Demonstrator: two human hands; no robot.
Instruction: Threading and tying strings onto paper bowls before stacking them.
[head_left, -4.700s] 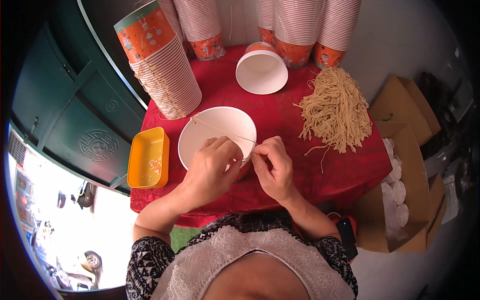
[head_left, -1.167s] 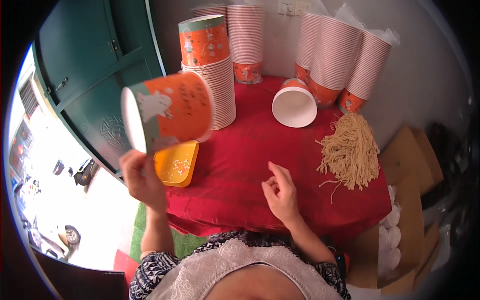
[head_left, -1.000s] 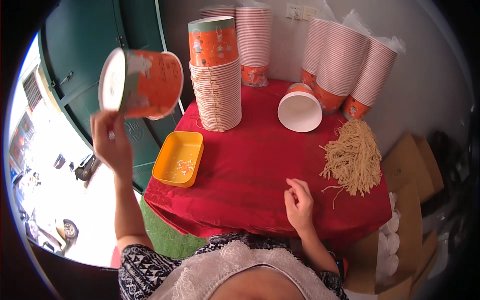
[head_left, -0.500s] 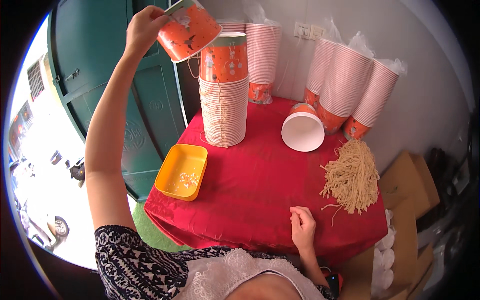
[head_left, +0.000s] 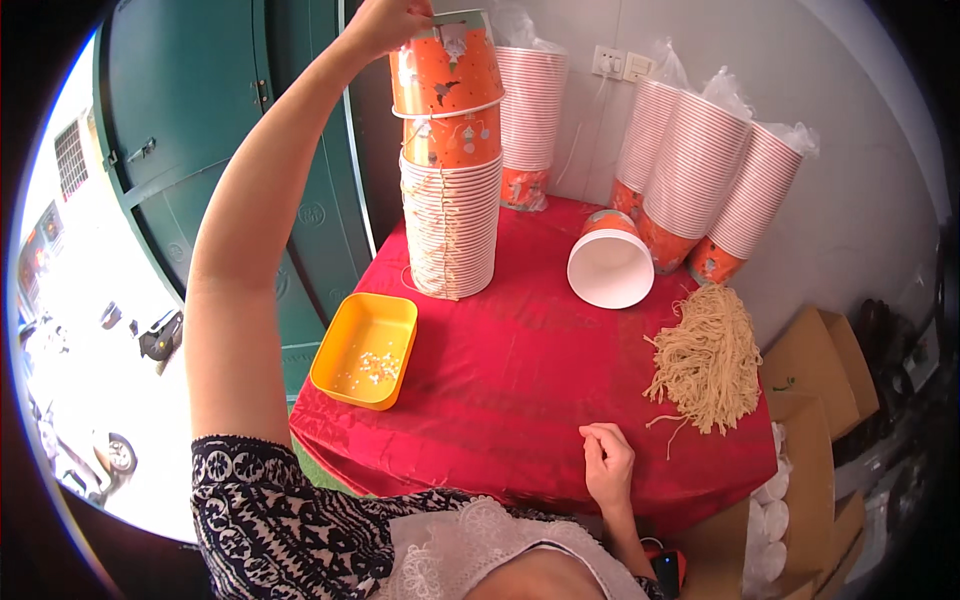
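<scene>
High at the far left, my left hand (head_left: 397, 22) grips the base of an upside-down orange paper bucket (head_left: 445, 70) with printed figures. The bucket sits over the top of a tall stack of upturned buckets (head_left: 452, 225), whose white rims lie close together. Tan strings hang down the stack's side. My right hand (head_left: 607, 465) rests over the near part of the red-covered table (head_left: 500, 400), its fingers curled in and nothing visible in them. A heap of tan strings (head_left: 707, 360) lies to its right. Another bucket (head_left: 610, 268) lies on its side, white mouth facing me.
A yellow tray (head_left: 365, 350) with small white bits stands at the table's left. Plastic-wrapped bucket stacks (head_left: 690, 160) line the wall, with another (head_left: 530, 120) behind the tall stack. A green door (head_left: 190, 120) is at left. Cardboard boxes (head_left: 815, 370) stand at right.
My left hand has moved right with the bucket, which was tilted beside the stack and now sits upside down over its top. My right hand has barely moved.
</scene>
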